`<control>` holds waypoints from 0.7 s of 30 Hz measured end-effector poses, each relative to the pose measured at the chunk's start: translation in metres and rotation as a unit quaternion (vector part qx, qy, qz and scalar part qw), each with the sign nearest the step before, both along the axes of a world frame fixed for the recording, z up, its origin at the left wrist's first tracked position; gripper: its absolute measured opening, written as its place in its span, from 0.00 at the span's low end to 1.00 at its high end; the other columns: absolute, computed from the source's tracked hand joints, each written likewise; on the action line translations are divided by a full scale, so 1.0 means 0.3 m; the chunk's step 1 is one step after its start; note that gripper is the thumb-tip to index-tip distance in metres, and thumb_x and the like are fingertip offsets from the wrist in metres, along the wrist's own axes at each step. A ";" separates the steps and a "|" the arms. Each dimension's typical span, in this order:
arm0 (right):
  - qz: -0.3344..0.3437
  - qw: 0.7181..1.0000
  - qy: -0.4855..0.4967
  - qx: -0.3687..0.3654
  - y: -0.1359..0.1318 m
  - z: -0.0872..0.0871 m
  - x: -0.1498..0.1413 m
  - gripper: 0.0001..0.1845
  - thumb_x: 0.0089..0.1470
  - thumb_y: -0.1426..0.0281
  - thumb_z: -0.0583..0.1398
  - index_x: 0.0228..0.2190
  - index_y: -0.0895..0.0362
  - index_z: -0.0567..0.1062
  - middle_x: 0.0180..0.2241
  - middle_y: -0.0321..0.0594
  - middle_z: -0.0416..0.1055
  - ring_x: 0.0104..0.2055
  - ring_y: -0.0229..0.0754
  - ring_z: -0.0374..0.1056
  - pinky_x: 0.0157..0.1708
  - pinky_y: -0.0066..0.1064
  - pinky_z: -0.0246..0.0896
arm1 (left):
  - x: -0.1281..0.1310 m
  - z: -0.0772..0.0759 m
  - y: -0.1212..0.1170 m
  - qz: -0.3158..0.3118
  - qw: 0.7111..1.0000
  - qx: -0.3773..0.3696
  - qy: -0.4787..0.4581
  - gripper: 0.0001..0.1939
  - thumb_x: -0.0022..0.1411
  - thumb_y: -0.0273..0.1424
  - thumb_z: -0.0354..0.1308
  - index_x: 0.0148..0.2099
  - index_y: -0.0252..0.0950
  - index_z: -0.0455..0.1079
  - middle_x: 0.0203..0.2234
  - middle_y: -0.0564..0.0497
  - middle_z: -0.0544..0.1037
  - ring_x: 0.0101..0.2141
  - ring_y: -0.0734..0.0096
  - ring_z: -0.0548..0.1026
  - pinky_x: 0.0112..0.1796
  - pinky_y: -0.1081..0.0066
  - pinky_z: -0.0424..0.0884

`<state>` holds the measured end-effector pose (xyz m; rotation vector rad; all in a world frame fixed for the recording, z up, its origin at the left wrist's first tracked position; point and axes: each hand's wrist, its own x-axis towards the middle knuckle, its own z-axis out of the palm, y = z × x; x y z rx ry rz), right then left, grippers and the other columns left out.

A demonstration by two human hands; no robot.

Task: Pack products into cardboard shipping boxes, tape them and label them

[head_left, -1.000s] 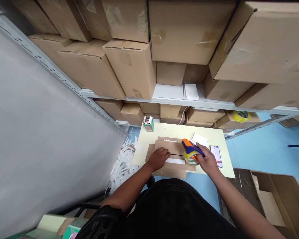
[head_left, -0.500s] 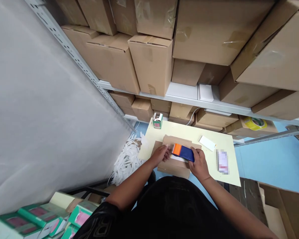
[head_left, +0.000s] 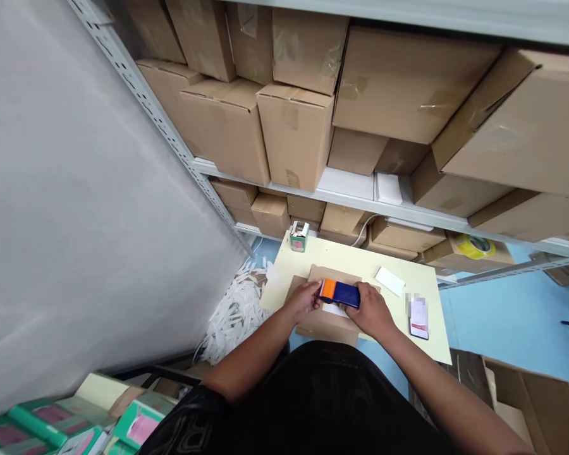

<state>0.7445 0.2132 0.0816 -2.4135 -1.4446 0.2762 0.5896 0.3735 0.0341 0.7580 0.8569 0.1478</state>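
Note:
A slim dark blue and orange handheld object (head_left: pixel 346 294) is held over a brown cardboard sheet or flattened box (head_left: pixel 325 325); its exact kind does not show. My right hand (head_left: pixel 373 311) is closed around the blue end. At the orange end, the curled fingers of my left hand (head_left: pixel 306 299) pinch the tip. Just beneath the object a white paper or card (head_left: pixel 334 309) lies on the cardboard. The undersides of both hands' fingers are partly hidden.
On the pale yellow table (head_left: pixel 351 254) stand a small green box (head_left: pixel 299 237), a white box (head_left: pixel 389 281) and a phone (head_left: pixel 418 319). Shelves of cartons (head_left: pixel 296 136) rise behind, with yellow tape (head_left: pixel 475 246) at right. Paper strips (head_left: pixel 234 316) lie on the floor; green packages (head_left: pixel 47 423) sit lower left.
My left hand has come onto the orange end of the object, which has shifted slightly left and turned flatter. The camera view has tilted up a little.

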 end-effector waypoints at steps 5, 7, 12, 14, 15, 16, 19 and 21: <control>-0.005 1.000 -0.012 -0.024 0.005 0.024 -0.017 0.21 0.52 0.64 0.65 0.46 0.56 0.70 0.41 0.47 0.75 0.42 0.52 0.72 0.42 0.38 0.62 | 0.018 -0.017 -0.002 -0.012 0.999 0.032 0.042 0.15 0.57 0.39 0.69 0.37 0.34 0.70 0.20 0.59 0.69 0.18 0.83 0.63 0.22 0.79 0.57; 0.004 0.999 -0.018 -0.038 0.012 0.034 -0.023 0.20 0.52 0.63 0.66 0.45 0.56 0.70 0.40 0.47 0.75 0.41 0.51 0.72 0.41 0.37 0.62 | 0.022 -0.028 -0.005 -0.004 0.997 0.049 0.056 0.14 0.56 0.37 0.69 0.37 0.35 0.70 0.19 0.59 0.69 0.17 0.83 0.62 0.22 0.79 0.57; 0.054 0.995 -0.007 -0.079 0.019 0.039 -0.009 0.20 0.54 0.63 0.66 0.47 0.56 0.71 0.42 0.47 0.77 0.44 0.51 0.73 0.43 0.35 0.62 | 0.006 -0.041 0.004 -0.018 0.982 0.168 0.081 0.04 0.58 0.31 0.63 0.34 0.36 0.73 0.19 0.57 0.72 0.20 0.76 0.67 0.25 0.75 0.62; 0.078 0.993 -0.014 -0.083 0.016 0.035 0.002 0.22 0.55 0.64 0.66 0.50 0.56 0.72 0.44 0.47 0.77 0.45 0.51 0.74 0.45 0.36 0.62 | -0.007 -0.046 0.013 -0.046 0.956 0.277 0.086 0.03 0.59 0.29 0.60 0.34 0.36 0.75 0.23 0.54 0.76 0.25 0.72 0.72 0.30 0.73 0.67; 0.086 0.993 -0.016 -0.083 0.015 0.033 0.007 0.23 0.55 0.64 0.65 0.51 0.56 0.72 0.44 0.47 0.77 0.46 0.51 0.74 0.46 0.36 0.62 | -0.013 -0.050 0.018 -0.058 0.942 0.319 0.086 0.05 0.60 0.28 0.58 0.35 0.37 0.76 0.25 0.53 0.78 0.28 0.70 0.74 0.33 0.72 0.68; 0.092 0.992 -0.018 -0.082 0.014 0.032 0.011 0.23 0.56 0.63 0.65 0.52 0.56 0.72 0.44 0.47 0.77 0.45 0.51 0.74 0.46 0.36 0.62 | -0.019 -0.055 0.024 -0.066 0.933 0.344 0.085 0.06 0.60 0.28 0.57 0.36 0.37 0.76 0.27 0.52 0.79 0.30 0.68 0.76 0.35 0.71 0.69; 0.103 0.991 -0.016 -0.079 0.019 0.036 0.018 0.25 0.58 0.58 0.64 0.52 0.56 0.73 0.44 0.47 0.78 0.45 0.52 0.74 0.46 0.36 0.63 | -0.037 -0.073 0.045 -0.078 0.919 0.381 0.072 0.07 0.62 0.30 0.56 0.37 0.37 0.76 0.32 0.51 0.82 0.34 0.67 0.77 0.38 0.70 0.70; 0.101 0.992 -0.008 -0.080 0.024 0.042 0.020 0.27 0.57 0.54 0.64 0.53 0.55 0.73 0.45 0.48 0.78 0.45 0.53 0.75 0.45 0.37 0.63 | -0.053 -0.083 0.069 -0.080 0.913 0.395 0.064 0.08 0.62 0.33 0.57 0.37 0.37 0.76 0.33 0.51 0.82 0.36 0.66 0.77 0.39 0.69 0.71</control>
